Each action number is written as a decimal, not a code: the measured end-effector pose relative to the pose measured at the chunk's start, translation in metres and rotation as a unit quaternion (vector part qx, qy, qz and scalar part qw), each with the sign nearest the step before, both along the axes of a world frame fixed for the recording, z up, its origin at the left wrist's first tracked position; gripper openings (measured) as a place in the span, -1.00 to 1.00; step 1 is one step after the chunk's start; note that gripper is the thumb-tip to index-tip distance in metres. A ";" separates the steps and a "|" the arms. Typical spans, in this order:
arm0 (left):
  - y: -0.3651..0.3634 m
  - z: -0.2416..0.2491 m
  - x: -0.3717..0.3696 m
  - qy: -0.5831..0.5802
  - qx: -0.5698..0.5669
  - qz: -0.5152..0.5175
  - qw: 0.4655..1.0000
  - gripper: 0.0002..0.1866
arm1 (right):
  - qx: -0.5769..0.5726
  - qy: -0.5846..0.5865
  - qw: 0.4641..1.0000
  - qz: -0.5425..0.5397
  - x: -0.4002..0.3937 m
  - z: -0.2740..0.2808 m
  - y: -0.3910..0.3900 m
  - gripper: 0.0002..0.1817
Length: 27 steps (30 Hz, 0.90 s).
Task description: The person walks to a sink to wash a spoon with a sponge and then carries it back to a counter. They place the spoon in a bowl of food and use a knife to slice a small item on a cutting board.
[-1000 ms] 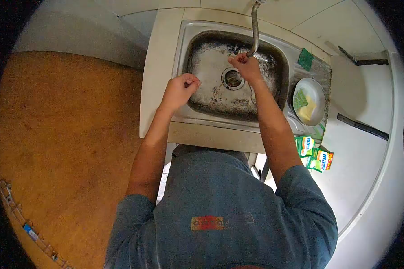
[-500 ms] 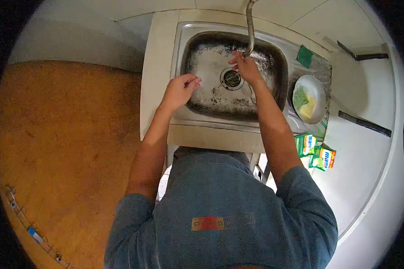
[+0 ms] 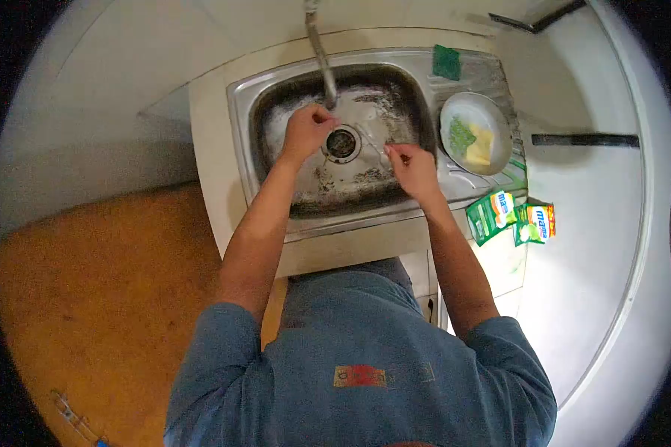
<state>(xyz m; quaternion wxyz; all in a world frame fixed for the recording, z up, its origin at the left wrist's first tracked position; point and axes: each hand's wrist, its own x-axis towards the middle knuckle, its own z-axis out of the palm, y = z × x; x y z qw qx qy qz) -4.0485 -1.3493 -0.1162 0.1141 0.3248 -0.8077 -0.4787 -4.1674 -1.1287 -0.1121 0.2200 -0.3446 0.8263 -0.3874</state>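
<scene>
Both hands are over the metal sink [image 3: 350, 195], one on each side of its round drain [image 3: 341, 143]. My left hand [image 3: 308, 132] is closed, thumb and fingertips pinched together beside the drain's upper left. My right hand [image 3: 414, 170] is also pinched, right of the drain. A thin pale strand [image 3: 370, 141] runs between the two hands, and its end at my right fingertips shows. What my left fingertips hold is too small to make out. The metal faucet [image 3: 322, 63] hangs down above my left hand. Dark stains mark the basin.
Right of the basin, a white bowl [image 3: 499, 119] holds a green sponge and a yellow cloth-like piece. A green scouring pad [image 3: 446, 62] lies behind it. Two green packets [image 3: 490, 217] lie near the counter's front right. Black brackets [image 3: 585, 140] are on the right.
The view has shifted right. My left hand has moved up beside the drain, and my right hand has moved away from the faucet to the drain's right side.
</scene>
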 end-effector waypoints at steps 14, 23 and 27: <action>0.000 -0.002 -0.023 -0.001 -0.046 -0.034 0.998 -0.71 | -0.029 0.039 0.998 -0.030 0.030 0.019 0.053 -0.72; 0.015 0.024 -0.024 -0.068 -0.012 -0.036 0.997 -0.72 | -0.003 0.033 0.997 -0.071 0.058 0.033 0.066 -0.73; 0.009 0.017 -0.026 -0.036 -0.014 -0.039 0.998 -0.69 | -0.018 0.064 0.995 -0.068 0.065 0.038 0.069 -0.73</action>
